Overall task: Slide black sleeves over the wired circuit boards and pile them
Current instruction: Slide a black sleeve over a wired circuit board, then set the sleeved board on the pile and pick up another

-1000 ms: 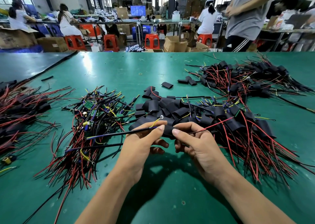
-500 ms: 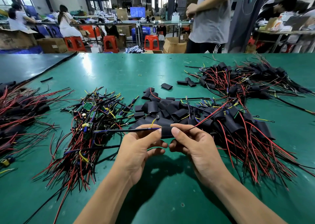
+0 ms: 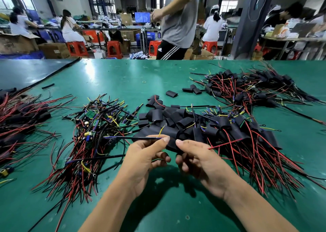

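At the far left edge of the green table [image 3: 114, 76] lies a heap of sleeved boards [image 3: 21, 117] with red wires fanning toward the middle. Next to it, well apart, sits a tangle of bare wired circuit boards [image 3: 95, 125], small green boards showing among black, red, yellow and blue leads. The left hand [image 3: 144, 159] is raised just above the table near this tangle, thumb and forefinger pinched on a thin black wire bundle [image 3: 127, 137] that runs out level to the left. Between the two hands is one black sleeve [image 3: 172, 144]; the right hand [image 3: 199, 159] pinches its right end, other fingers curled beneath, and a red wire [image 3: 224, 143] sticks out past its knuckles. Whether a board is inside the sleeve cannot be told. Just behind the hands lie loose black sleeves [image 3: 167, 117], merging rightward into a pile of finished sleeved boards [image 3: 247, 134]. A further pile [image 3: 255, 88] lies at the far right.
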Tool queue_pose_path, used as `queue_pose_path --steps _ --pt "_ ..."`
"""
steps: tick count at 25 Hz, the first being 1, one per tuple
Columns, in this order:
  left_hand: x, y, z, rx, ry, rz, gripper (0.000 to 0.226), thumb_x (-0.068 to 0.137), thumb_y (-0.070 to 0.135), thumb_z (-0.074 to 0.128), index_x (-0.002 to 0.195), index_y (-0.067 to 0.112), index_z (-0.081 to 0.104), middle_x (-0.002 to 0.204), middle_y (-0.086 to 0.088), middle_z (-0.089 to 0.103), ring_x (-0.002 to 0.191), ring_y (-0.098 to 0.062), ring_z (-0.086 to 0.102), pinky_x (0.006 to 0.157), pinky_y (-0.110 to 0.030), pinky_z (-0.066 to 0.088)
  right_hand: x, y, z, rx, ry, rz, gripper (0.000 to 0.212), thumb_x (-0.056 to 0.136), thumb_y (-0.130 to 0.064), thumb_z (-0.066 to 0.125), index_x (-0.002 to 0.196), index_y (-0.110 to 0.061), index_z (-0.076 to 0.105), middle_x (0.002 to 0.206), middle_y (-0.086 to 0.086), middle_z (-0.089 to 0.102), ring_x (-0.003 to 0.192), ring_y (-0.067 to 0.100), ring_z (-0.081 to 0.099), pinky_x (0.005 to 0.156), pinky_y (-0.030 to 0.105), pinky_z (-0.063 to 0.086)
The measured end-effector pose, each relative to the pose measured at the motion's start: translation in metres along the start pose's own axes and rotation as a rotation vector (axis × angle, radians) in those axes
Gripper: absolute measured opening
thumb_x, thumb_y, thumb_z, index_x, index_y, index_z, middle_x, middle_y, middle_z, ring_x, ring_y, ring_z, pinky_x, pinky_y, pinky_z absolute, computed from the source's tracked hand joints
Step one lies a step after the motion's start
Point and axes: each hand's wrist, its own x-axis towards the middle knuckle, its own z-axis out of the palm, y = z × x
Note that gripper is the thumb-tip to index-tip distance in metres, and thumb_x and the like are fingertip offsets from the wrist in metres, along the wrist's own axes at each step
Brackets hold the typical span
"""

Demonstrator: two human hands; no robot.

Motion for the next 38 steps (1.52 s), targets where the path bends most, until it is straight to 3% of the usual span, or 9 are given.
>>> queue_pose_path --steps 8,15,19,21,23,25,27,31,38 --pt "0.006 -0.002 -0.01 0.242 0.193 0.084 0.014 0.091 0.014 0.068 0.081 0.016 0.076 0.075 -0.003 0.072 0.05 -0.014 0.058 0.047 -0.019 0.045 0.003 -0.02 -0.021 0.665 0.424 -0.256 0.029 0.087 -0.038 0.068 0.08 -0.01 0.067 0.071 0.005 0.069 0.052 0.013 0.062 0.05 0.022 0.055" --pt "0.014 0.003 -0.03 0.648 0.567 0.255 0.019 0.087 0.011 0.068 0.102 0.023 0.07 0.087 0.005 0.07 0.079 -0.025 0.07 0.08 -0.048 0.057 0.006 -0.021 -0.017 0.567 0.455 -0.291 0.024 0.078 -0.039 0.072 0.072 -0.021 0.056 0.067 -0.003 0.06 0.047 0.008 0.047 0.044 0.018 0.044" --pt "0.018 0.004 -0.041 0.704 0.652 0.195 0.043 0.089 0.013 0.063 0.132 0.009 0.055 0.071 0.004 0.07 0.069 -0.022 0.069 0.08 -0.036 0.055 0.008 -0.015 -0.018 0.5 0.407 -0.272 0.032 0.092 -0.043 0.06 0.07 -0.022 0.05 0.061 -0.005 0.053 0.043 0.008 0.041 0.041 0.019 0.037" --pt "0.018 0.006 -0.046 0.86 0.633 0.157 0.042 0.09 0.021 0.063 0.129 0.007 0.059 0.066 0.0 0.069 0.074 -0.021 0.067 0.077 -0.028 0.048 0.009 -0.01 -0.018 0.302 0.4 -0.274 0.04 0.09 -0.053 0.057 0.069 -0.019 0.053 0.059 -0.002 0.057 0.044 0.011 0.044 0.043 0.021 0.038" --pt "0.015 0.009 -0.047 0.964 0.589 0.118 0.028 0.09 0.027 0.064 0.112 0.01 0.07 0.074 -0.004 0.07 0.072 -0.022 0.067 0.073 -0.028 0.049 0.01 0.005 -0.018 -0.306 0.433 -0.417 0.035 0.088 -0.046 0.066 0.071 -0.016 0.06 0.063 -0.002 0.064 0.053 0.011 0.054 0.051 0.022 0.044" --pt "0.012 0.01 -0.044 1.009 0.537 0.091 0.016 0.089 0.03 0.064 0.09 0.017 0.074 0.083 -0.006 0.073 0.076 -0.027 0.068 0.076 -0.032 0.055 0.013 0.021 -0.02 -0.931 0.436 -0.635 0.013 0.088 -0.028 0.075 0.08 -0.022 0.067 0.08 -0.008 0.068 0.077 0.006 0.061 0.073 0.016 0.046" --pt "0.009 0.009 -0.041 1.086 0.517 0.079 0.013 0.087 0.03 0.065 0.082 0.021 0.074 0.085 -0.006 0.072 0.081 -0.029 0.065 0.076 -0.033 0.054 0.017 0.03 -0.025 -1.204 0.326 -0.696 0.01 0.089 -0.024 0.074 0.098 -0.023 0.07 0.105 -0.012 0.064 0.103 0.005 0.056 0.094 0.013 0.038" --pt "0.007 0.005 -0.037 1.268 0.487 0.065 0.013 0.085 0.034 0.064 0.083 0.022 0.068 0.084 -0.004 0.067 0.083 -0.03 0.064 0.07 -0.032 0.05 0.021 0.032 -0.031 -1.42 0.261 -0.641 0.034 0.092 -0.033 0.069 0.123 -0.02 0.067 0.135 -0.007 0.055 0.13 0.011 0.042 0.112 0.021 0.026" --pt "0.007 -0.008 -0.021 1.328 0.374 0.17 0.032 0.087 0.042 0.063 0.076 0.012 0.061 0.079 -0.008 0.064 0.083 -0.032 0.064 0.07 -0.034 0.053 0.02 0.033 -0.025 -1.495 0.187 -0.6 0.036 0.092 -0.035 0.068 0.124 -0.018 0.068 0.134 -0.005 0.057 0.129 0.012 0.042 0.109 0.017 0.025"
